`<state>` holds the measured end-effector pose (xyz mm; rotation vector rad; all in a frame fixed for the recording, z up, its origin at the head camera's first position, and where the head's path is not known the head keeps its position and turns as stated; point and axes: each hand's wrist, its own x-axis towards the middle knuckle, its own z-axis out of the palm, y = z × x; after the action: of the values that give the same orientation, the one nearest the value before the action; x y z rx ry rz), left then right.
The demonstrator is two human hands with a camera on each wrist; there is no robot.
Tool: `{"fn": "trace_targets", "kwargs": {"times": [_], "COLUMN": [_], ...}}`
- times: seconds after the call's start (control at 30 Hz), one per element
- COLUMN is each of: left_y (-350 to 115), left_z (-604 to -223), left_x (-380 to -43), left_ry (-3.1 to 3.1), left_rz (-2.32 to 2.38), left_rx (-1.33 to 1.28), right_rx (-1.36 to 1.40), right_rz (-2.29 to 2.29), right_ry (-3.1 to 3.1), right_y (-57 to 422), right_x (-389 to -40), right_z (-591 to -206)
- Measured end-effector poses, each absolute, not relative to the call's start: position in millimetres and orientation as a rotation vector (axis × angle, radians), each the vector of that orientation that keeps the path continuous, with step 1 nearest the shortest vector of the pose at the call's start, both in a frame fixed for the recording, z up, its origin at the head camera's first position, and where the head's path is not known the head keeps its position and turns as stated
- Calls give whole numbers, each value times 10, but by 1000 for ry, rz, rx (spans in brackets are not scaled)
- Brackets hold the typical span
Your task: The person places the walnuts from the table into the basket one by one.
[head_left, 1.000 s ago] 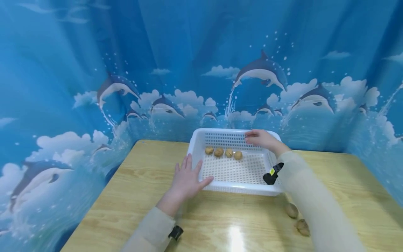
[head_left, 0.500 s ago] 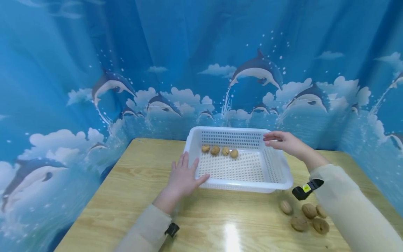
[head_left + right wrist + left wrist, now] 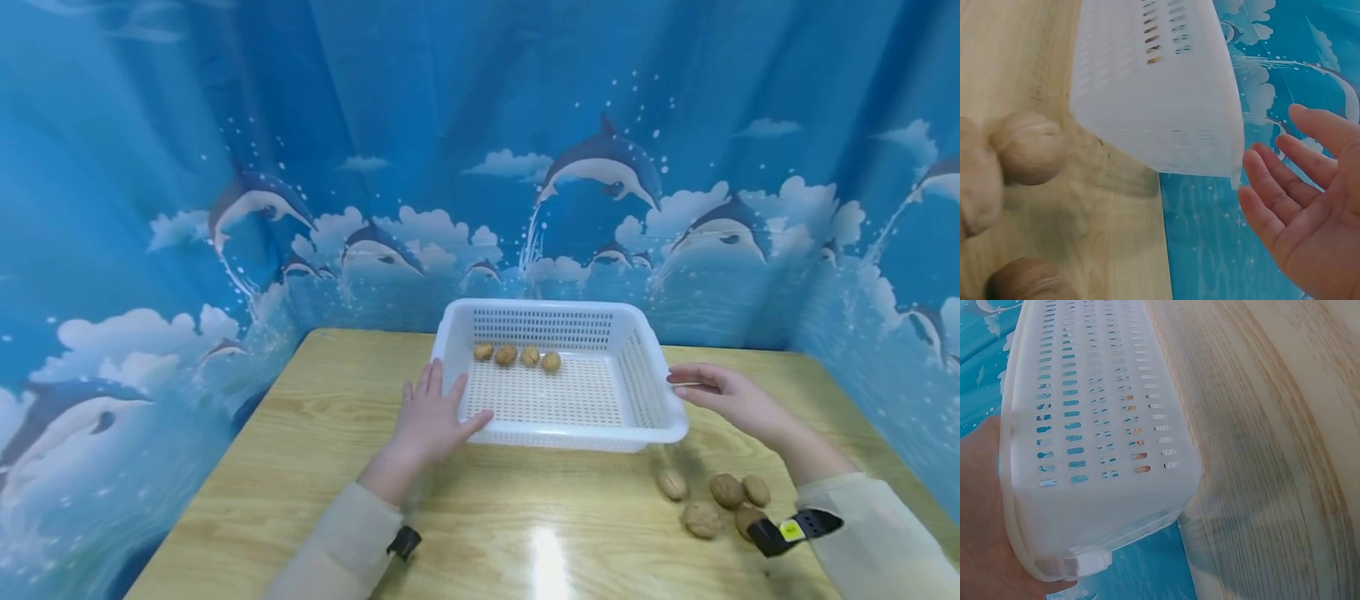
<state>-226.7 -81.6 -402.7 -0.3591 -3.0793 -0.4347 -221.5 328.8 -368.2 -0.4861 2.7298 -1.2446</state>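
Note:
A white perforated plastic basket stands on the wooden table, with several walnuts in a row along its back left. My left hand rests on the basket's left rim, fingers spread and straight; in the left wrist view it lies along the basket rim. Just outside the right rim, my right hand is held with relaxed, slightly bent fingers and nothing in it. The right wrist view shows its fingertips beside the edge of the basket.
Several loose walnuts lie on the table to the basket's front right, below my right forearm. Behind the wooden table hangs a blue dolphin-print curtain, close to the basket's far side.
My right hand has moved from inside the basket out past its right rim and down, uncovering the loose walnuts. My left hand stays on the left rim. The view has shifted slightly.

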Motion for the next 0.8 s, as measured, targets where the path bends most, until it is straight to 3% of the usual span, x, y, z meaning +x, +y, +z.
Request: {"fn": "trace_targets", "kwargs": {"times": [0.6,0.8], "left_y": [-816,-824], "left_z": [-4035,-4034], "left_x": [-2267,-2276], "left_ry": [-3083,-3079], "left_rz": [-420,-422], "left_rx": [-360,-366], "right_rx": [-561,-390], "right_rz": [-1142,-1041], "right_ry": [2786,2705], "right_y": [3825,4016], "right_x": [-1654,-1547], "right_z": [-4212,-4366]}}
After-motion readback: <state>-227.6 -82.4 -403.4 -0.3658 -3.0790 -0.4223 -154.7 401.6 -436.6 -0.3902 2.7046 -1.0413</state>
